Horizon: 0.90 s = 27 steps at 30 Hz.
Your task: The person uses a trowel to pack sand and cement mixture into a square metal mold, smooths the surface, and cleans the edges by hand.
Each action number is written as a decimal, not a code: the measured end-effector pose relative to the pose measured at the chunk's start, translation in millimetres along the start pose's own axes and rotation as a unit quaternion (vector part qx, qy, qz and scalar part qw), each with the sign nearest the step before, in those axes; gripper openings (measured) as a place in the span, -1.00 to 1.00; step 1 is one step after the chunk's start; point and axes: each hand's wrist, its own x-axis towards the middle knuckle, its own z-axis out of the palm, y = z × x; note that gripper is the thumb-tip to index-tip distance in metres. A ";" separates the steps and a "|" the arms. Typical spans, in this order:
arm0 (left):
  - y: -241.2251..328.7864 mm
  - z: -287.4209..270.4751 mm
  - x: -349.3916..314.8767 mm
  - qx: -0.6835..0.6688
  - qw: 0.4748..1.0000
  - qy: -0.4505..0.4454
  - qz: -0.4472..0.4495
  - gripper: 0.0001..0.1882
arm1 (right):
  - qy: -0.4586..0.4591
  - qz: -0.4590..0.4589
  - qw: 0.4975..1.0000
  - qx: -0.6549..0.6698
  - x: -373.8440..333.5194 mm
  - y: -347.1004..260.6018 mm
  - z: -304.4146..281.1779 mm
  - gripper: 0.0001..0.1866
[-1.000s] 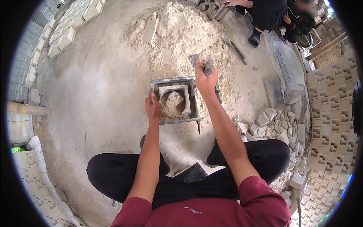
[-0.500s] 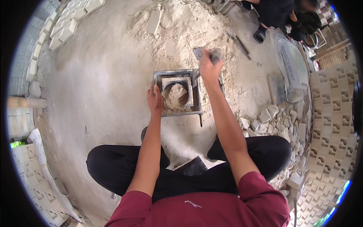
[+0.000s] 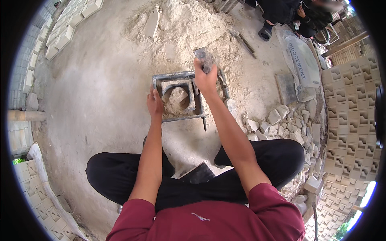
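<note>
A square metal mould (image 3: 183, 119) lies on the floor in front of me, with a smaller square frame and a curved metal band inside it. Pale damp-looking powder (image 3: 179, 96) is heaped within the band and fills the gaps around it. My left hand (image 3: 155, 103) grips the mould's left side, fingers over the rim. Above the mould's right side, my right hand (image 3: 206, 81) is closed round a grey, dust-covered hand tool (image 3: 204, 59). Its flat end sticks out beyond my fingers; its exact kind is unclear. A narrow metal piece below that hand reaches the mould's inner right edge.
Beyond the mould spreads a powder heap (image 3: 189, 28), with a metal bar (image 3: 246, 45) beside it. Broken pale chunks (image 3: 277, 124) lie right, near a white sack (image 3: 299, 60). Patterned blocks (image 3: 350, 116) are stacked far right. A dark plate (image 3: 199, 173) lies between my legs. Another person (image 3: 277, 12) is at the back right.
My right hand has come lower and nearer the mould's right side, and the tool in it has turned. My left hand stays on the mould. The whole view has shifted slightly.
</note>
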 end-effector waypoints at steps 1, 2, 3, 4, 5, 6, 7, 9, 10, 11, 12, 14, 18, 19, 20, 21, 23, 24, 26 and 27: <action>3.3 0.1 -1.1 0.005 1.000 -0.010 -0.011 -0.45 | 0.017 -0.012 1.000 0.023 -0.3 -3.4 0.2 -0.69; 6.3 0.0 -2.5 0.011 1.000 -0.019 -0.022 -0.45 | 0.034 -0.023 0.998 0.046 -1.2 -6.7 -0.3 -0.68; 9.5 1.1 -2.8 0.013 0.999 -0.018 -0.023 -0.45 | 0.052 -0.015 0.997 0.046 -9.9 -21.9 -5.6 -0.67; 12.5 2.3 -3.2 0.021 0.999 -0.018 -0.029 -0.45 | 0.052 -0.013 0.998 0.047 -10.9 -13.5 -11.3 -0.67; 15.0 1.8 -3.4 0.029 0.999 -0.018 -0.034 -0.44 | 0.040 0.002 0.999 0.033 -12.7 -0.8 -16.9 -0.67; 13.0 2.4 -2.9 0.029 0.999 -0.017 -0.034 -0.44 | 0.029 0.015 0.999 0.020 -13.7 -2.3 -18.2 -0.66; 11.3 3.4 -2.8 0.019 0.999 -0.014 -0.025 -0.43 | 0.057 0.025 0.998 0.018 -18.7 -1.7 -10.5 -0.66; 6.7 2.9 -2.0 0.010 1.000 -0.010 -0.018 -0.42 | 0.046 0.056 0.997 0.039 -22.6 -8.4 -13.1 -0.66; 4.0 1.5 -1.4 0.009 1.000 -0.005 -0.009 -0.42 | 0.034 0.089 0.994 0.059 -26.0 -13.7 -13.8 -0.67; 1.4 0.1 -1.2 0.008 1.000 0.001 -0.001 -0.41 | 0.033 0.090 0.994 0.059 -32.8 -19.5 -15.9 -0.67; 1.7 0.9 -1.2 0.007 1.000 -0.001 -0.001 -0.41 | 0.036 0.095 0.993 0.061 -40.8 -27.1 -20.4 -0.67; 2.3 1.2 -1.6 0.033 0.999 -0.010 -0.021 -0.42 | 0.039 0.099 0.992 0.062 -52.3 -23.0 -22.5 -0.68; -0.4 2.7 -1.1 0.021 1.000 -0.011 -0.020 -0.43 | 0.013 0.107 0.994 -0.002 -56.3 -25.5 -25.4 -0.65; -3.0 -0.1 -0.8 0.023 1.000 -0.008 -0.020 -0.43 | 0.026 0.110 0.993 0.041 -58.2 -31.8 -23.6 -0.66; -5.9 -3.3 -0.8 0.026 0.999 -0.005 -0.020 -0.43 | 0.039 0.113 0.989 0.083 -60.8 -34.1 -22.8 -0.66; 1.1 0.0 3.4 0.021 1.000 -0.002 -0.016 -0.43 | 0.040 0.111 0.991 0.054 -57.9 -24.8 -31.4 -0.68; 11.7 7.5 -5.7 0.012 1.000 -0.016 -0.023 -0.44 | 0.049 0.056 0.997 0.003 -59.1 -4.5 -37.5 -0.68; 8.0 4.4 -5.1 0.014 1.000 -0.013 -0.025 -0.44 | 0.045 0.001 0.998 -0.038 -57.3 -5.0 -31.3 -0.68; 0.5 -1.0 -1.8 0.006 1.000 -0.003 -0.013 -0.44 | 0.022 0.055 0.998 0.018 -52.2 -8.2 -28.9 -0.68; -0.6 -3.1 -1.3 0.008 1.000 -0.002 -0.015 -0.44 | 0.017 0.054 0.998 0.013 -51.2 -14.0 -25.9 -0.66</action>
